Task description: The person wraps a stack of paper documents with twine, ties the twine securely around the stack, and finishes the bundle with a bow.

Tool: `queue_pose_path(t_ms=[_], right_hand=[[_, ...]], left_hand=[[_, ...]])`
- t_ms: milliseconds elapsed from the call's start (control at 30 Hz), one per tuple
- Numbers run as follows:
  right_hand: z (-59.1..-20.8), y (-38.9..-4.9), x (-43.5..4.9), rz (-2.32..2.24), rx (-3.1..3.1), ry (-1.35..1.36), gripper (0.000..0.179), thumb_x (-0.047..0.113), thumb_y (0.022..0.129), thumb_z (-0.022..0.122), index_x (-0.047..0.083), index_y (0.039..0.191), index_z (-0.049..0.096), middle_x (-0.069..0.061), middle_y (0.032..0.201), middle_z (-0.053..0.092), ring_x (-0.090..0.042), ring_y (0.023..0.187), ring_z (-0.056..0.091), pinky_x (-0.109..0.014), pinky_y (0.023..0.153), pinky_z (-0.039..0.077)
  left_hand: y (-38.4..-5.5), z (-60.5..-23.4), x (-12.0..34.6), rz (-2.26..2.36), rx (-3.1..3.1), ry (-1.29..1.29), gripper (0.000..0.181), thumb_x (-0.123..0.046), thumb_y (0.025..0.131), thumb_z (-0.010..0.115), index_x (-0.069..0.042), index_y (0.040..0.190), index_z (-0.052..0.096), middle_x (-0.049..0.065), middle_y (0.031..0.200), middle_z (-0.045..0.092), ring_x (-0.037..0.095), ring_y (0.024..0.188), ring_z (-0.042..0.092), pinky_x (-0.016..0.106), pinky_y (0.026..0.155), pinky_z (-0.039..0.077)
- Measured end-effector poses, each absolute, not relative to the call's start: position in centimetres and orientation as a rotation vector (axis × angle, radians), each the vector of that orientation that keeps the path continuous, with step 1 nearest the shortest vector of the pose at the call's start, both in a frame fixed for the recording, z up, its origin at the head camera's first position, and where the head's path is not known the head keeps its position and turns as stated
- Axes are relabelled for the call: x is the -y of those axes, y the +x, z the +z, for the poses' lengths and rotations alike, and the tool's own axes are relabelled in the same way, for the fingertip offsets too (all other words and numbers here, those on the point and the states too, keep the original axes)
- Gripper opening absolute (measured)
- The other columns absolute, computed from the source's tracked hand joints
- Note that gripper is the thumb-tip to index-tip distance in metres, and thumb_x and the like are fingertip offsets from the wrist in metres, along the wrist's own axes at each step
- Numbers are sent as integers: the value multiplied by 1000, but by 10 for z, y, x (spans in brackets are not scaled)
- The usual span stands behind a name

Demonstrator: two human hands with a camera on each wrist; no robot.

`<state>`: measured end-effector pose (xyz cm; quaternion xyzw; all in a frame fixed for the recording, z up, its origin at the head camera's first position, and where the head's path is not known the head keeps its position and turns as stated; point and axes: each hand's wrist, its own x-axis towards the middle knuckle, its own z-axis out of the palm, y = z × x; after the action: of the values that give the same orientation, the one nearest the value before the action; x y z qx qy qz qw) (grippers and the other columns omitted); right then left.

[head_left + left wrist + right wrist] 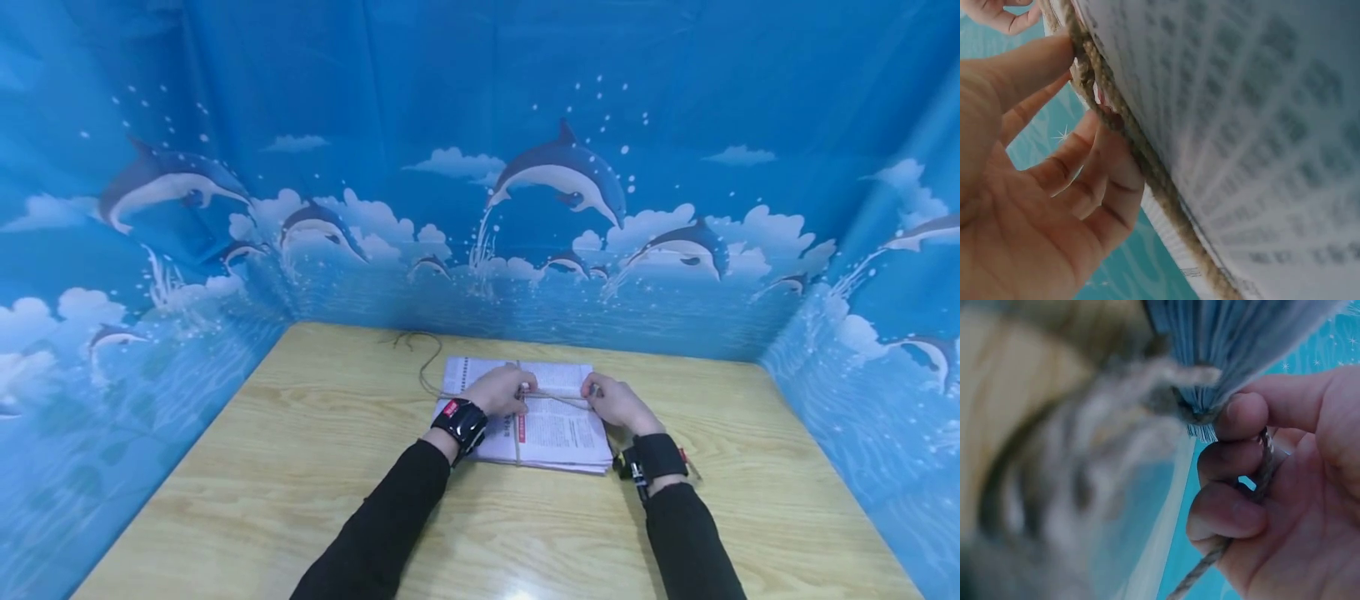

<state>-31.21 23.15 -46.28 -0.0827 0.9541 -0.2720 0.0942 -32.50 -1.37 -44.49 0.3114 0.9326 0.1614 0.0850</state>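
A flat stack of newspapers [566,446] lies on the table, with brown twine [517,450] running across it both ways. My left hand [501,390] is over the middle of the stack, where the strands cross. Up close in the left wrist view, its thumb and fingertips pinch the twine [1169,203] against the printed sheet. At the stack's right edge, my right hand [617,406] grips a length of twine. The right wrist view shows its fingers curled round that twine [1200,570], right beside the page edges [1210,337].
A loose tail of twine [429,364] curves over the wooden table [315,467] behind the stack's left side. Blue dolphin-print sheeting [420,83] encloses the back and sides. A blurred pale thing [1085,450] fills the near left of the right wrist view; I cannot tell what.
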Motion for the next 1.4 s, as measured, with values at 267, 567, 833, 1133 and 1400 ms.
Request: queue_pose_path(t_ms=[267,567,833,1133,1400], right_hand=[[-461,-314,-233,-834,-2913,-178,16,13,99,50,5,106,62,-4,70,55,-16,57,47,-28,53,37],[-461,-314,-234,-897,-2965,-129,19,12,101,48,3,106,63,-6,73,59,-16,58,50,-28,53,38],[-462,-314,-233,-892,-2962,-119,18,12,101,49,3,106,64,-4,69,55,-15,55,47,-28,52,37],[-459,-313,-228,-778,-3092,-271,15,11,96,56,3,98,68,-9,78,65,-20,65,54,-33,59,43],[-451,-306,-211,-636,-3124,-594,12,8,89,67,9,96,76,-9,95,72,-31,95,63,-51,86,47]], left_hand=[[-328,-447,14,446,-2802,987,18,-22,86,76,-11,100,75,2,116,62,16,106,57,29,94,47],[-332,-452,12,506,-2781,1029,15,-17,84,78,-13,98,73,-4,93,66,10,86,58,25,80,48],[-332,-452,13,546,-2747,1045,10,-13,84,77,-14,94,74,-5,94,69,9,88,60,23,82,49],[-332,-450,14,554,-2734,947,18,-18,85,76,-13,103,76,0,111,70,15,106,62,28,93,49],[-338,-453,17,714,-2660,899,16,-15,84,78,-12,99,77,-1,101,71,10,91,62,23,82,49]])
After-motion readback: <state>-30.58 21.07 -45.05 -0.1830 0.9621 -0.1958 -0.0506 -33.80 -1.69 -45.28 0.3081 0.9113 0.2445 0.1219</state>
